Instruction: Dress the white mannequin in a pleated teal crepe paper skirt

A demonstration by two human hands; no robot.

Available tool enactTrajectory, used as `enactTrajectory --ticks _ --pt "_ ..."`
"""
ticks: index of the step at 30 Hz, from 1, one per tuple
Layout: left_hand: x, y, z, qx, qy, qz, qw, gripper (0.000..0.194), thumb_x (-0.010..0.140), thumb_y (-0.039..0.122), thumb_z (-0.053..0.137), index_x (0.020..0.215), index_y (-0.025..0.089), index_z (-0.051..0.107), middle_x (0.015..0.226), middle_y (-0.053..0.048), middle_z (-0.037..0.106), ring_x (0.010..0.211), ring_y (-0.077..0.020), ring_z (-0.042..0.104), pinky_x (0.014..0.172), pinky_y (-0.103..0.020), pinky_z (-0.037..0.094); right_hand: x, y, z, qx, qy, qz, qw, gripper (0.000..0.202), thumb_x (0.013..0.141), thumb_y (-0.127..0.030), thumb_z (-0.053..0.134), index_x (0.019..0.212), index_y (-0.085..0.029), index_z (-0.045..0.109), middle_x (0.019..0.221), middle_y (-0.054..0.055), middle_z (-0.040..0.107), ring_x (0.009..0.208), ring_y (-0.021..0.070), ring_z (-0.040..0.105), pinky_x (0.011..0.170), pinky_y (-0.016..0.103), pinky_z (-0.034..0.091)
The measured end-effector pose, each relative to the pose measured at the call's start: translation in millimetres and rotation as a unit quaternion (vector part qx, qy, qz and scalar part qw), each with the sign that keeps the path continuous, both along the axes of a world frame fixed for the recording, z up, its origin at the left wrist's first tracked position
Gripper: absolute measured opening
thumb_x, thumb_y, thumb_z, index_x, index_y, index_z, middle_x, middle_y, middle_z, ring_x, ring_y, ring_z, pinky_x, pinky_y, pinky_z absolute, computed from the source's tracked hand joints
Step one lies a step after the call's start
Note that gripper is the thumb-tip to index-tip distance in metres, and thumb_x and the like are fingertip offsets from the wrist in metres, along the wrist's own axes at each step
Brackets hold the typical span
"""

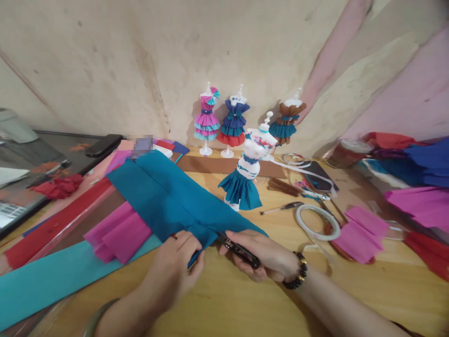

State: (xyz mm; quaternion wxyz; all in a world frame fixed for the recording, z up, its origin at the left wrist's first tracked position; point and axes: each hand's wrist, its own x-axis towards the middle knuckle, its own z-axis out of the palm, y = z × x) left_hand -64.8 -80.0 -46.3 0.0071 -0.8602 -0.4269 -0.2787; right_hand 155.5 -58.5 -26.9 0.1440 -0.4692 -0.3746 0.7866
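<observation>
My left hand (178,262) grips the near edge of a wide sheet of teal crepe paper (168,187), with its fingers curled round a fold. In my right hand (259,250) is a black-handled knife (242,252), its tip against the paper's front edge. The dark blade shows only in part. Just beyond the paper stands a small white dress form (257,147) in a pleated teal skirt (242,189). A strip of white tape (301,168) trails to the right of its torso.
Three dressed forms stand by the wall: pink (206,117), navy (234,119), brown (289,117). Another person's arm (329,56) reaches down behind the brown one. On the right lie a tape roll (317,222), a pen (280,208) and pink paper (363,234). Turquoise paper (52,276) covers the left.
</observation>
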Motion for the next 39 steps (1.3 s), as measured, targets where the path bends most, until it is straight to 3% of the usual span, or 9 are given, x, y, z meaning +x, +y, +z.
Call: enactTrajectory --ticks 6,9,12,14,18,21,27,33,39 --pt "6 -7 -4.8 0.055 0.025 -0.029 0.998 0.019 0.078 0.007 0.046 0.064 0.019 0.05 0.062 -0.002 0.058 0.06 -0.0188 0.055 0.053 -0.032 0.044 -6 -4 -1.3 0.019 -0.017 -0.001 1.0 0.05 0.092 -0.059 0.047 0.091 -0.013 0.066 0.037 -0.008 0.046 0.025 0.003 0.028 0.027 0.014 0.02" --pt "7 -9 -6.3 0.02 0.02 -0.028 0.999 0.015 0.08 0.01 0.05 0.068 0.019 0.051 0.091 -0.009 0.069 0.088 -0.026 0.062 0.07 -0.04 0.052 -7 -5 -3.8 0.022 -0.029 0.0 0.999 0.053 0.088 -0.063 0.05 0.091 -0.013 0.066 0.038 -0.008 0.046 0.025 0.0027 0.029 0.028 0.013 0.021" --pt "5 -10 -6.6 -0.028 0.029 -0.036 0.999 0.017 0.082 0.023 0.058 0.067 0.019 0.052 0.129 -0.015 0.061 0.121 -0.036 0.051 0.087 -0.052 0.05 -8 -5 -7.4 0.026 -0.048 0.005 0.999 0.053 0.088 -0.063 0.049 0.089 -0.013 0.066 0.037 -0.008 0.046 0.025 0.003 0.03 0.027 0.014 0.022" --pt "4 -8 -6.6 -0.057 0.034 -0.038 0.997 0.023 0.083 0.028 0.06 0.065 0.019 0.05 0.135 -0.016 0.057 0.127 -0.0386 0.046 0.09 -0.055 0.047 -8 -5 -10.2 0.035 -0.059 0.005 0.998 0.052 0.088 -0.063 0.049 0.089 -0.014 0.066 0.038 -0.008 0.046 0.025 0.0037 0.031 0.027 0.014 0.023" --pt "4 -4 -6.9 -0.09 0.019 -0.014 0.996 0.021 0.08 0.022 0.064 0.064 0.019 0.05 0.11 -0.011 0.068 0.11 -0.0345 0.056 0.084 -0.054 0.046 -7 -6 -14.4 0.045 -0.068 0.017 0.997 0.056 0.085 -0.068 0.048 0.089 -0.015 0.065 0.037 -0.008 0.047 0.024 0.004 0.032 0.026 0.014 0.024" --pt "5 -3 -7.6 -0.114 0.03 0.005 0.993 0.021 0.074 0.024 0.072 0.07 0.019 0.052 0.086 -0.006 0.067 0.094 -0.0303 0.06 0.079 -0.049 0.046 -7 -6 -15.8 0.046 -0.081 0.028 0.995 0.054 0.085 -0.067 0.047 0.089 -0.016 0.063 0.039 -0.008 0.049 0.024 0.0039 0.032 0.026 0.014 0.025" --pt "6 -5 -11.2 -0.126 0.049 0.045 0.99 0.051 0.07 0.044 0.078 0.11 0.017 0.061 0.101 -0.01 0.067 0.094 -0.032 0.059 0.075 -0.045 0.048 -6 -9 -19.8 0.061 -0.098 0.039 0.993 0.054 0.087 -0.066 0.045 0.09 -0.016 0.062 0.04 -0.008 0.05 0.024 0.0045 0.034 0.027 0.015 0.026" --pt "5 -4 -11.0 -0.153 0.053 0.04 0.986 0.02 0.081 0.038 0.068 0.086 0.018 0.066 0.086 -0.007 0.066 0.088 -0.0283 0.059 0.073 -0.041 0.047 -7 -9 -21.6 0.07 -0.106 0.05 0.991 0.056 0.085 -0.07 0.044 0.091 -0.016 0.061 0.039 -0.008 0.049 0.024 0.0048 0.032 0.027 0.016 0.025" --pt "6 -3 -8.5 -0.109 0.004 0.011 0.994 0.011 0.084 0.024 0.064 0.075 0.019 0.061 0.076 -0.002 0.064 0.078 -0.0214 0.057 0.068 -0.034 0.044 -8 -12 -16.6 0.094 -0.128 0.075 0.985 0.051 0.087 -0.066 0.043 0.091 -0.018 0.059 0.041 -0.008 0.048 0.026 0.0049 0.034 0.027 0.014 0.027"
